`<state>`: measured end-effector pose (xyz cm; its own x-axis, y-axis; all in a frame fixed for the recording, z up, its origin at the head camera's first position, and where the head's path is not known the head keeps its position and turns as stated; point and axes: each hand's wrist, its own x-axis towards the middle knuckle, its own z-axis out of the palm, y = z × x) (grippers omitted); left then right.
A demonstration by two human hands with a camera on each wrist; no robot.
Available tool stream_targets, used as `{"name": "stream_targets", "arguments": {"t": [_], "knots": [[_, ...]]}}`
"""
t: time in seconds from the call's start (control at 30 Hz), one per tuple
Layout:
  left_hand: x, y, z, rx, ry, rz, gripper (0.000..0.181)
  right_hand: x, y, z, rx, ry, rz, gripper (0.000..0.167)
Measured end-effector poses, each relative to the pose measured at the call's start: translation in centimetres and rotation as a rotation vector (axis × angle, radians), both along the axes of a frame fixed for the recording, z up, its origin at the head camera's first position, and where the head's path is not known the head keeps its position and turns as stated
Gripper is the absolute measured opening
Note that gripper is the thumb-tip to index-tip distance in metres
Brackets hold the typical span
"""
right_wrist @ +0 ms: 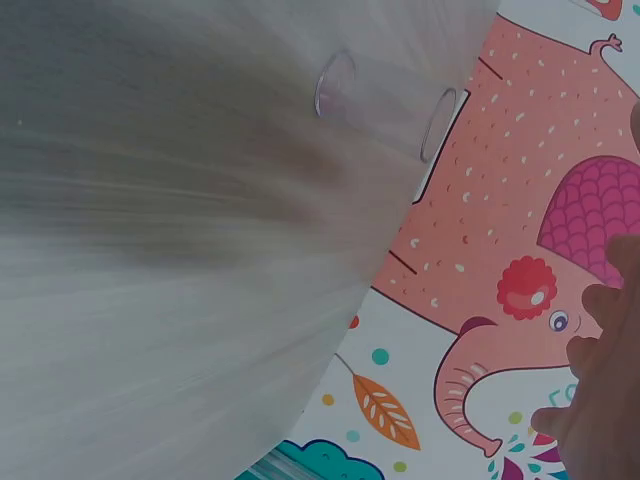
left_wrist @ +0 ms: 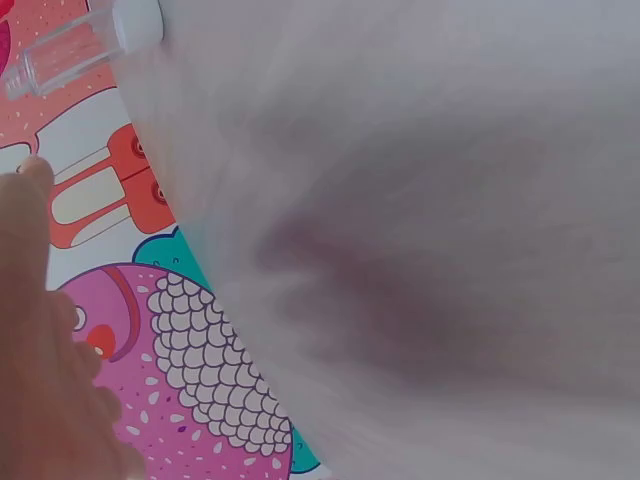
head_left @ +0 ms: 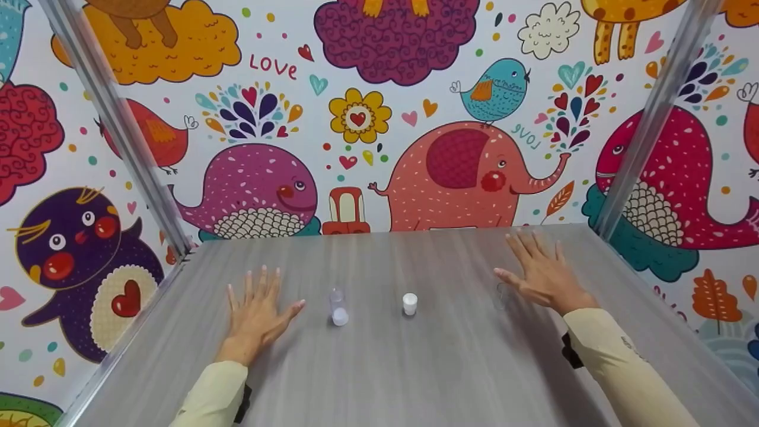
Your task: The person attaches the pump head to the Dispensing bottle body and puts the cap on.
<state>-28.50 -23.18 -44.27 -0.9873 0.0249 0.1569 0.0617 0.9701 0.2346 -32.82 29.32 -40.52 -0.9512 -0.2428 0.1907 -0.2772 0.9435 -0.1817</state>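
Observation:
My left hand (head_left: pixel 252 323) is held over the left part of the table, fingers straight and spread, touching nothing. Just right of its thumb stands a small clear bottle (head_left: pixel 337 298) with a white base; in the left wrist view the bottle (left_wrist: pixel 75 55) shows a narrow neck. A small white cap-like piece (head_left: pixel 410 303) sits near the middle. On the right, my right hand (head_left: pixel 542 279) also has its fingers spread and holds nothing. Below its thumb is a transparent cylinder (head_left: pixel 501 296), faint from above but plain as a clear tube (right_wrist: pixel 385 105) in the right wrist view.
The grey wood-grain table (head_left: pixel 379 373) runs back to a wall panel (head_left: pixel 356 53) printed with cartoon animals. Metal posts (head_left: pixel 118 124) stand at the back corners, with printed panels along both sides. Shadows of the hands fall on the tabletop.

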Motion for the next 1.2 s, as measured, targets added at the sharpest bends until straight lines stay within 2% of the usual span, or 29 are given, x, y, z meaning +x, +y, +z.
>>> {"name": "stream_targets", "arguments": {"t": [0.27, 0.97, 1.2], "knots": [[0.1, 0.6, 0.0, 0.001, -0.008, -0.018, 0.090, 0.1, -0.7, -0.2, 0.006, -0.001, 0.000, 0.098], [0.9, 2.5, -1.5, 0.016, 0.032, -0.090, 0.096, 1.1, -2.3, -1.4, 0.007, 0.033, 0.034, 0.093], [1.2, 3.0, -1.7, 0.069, 0.021, -0.105, 0.097, 1.1, -2.9, -2.0, 0.003, 0.046, 0.030, 0.093]]}}
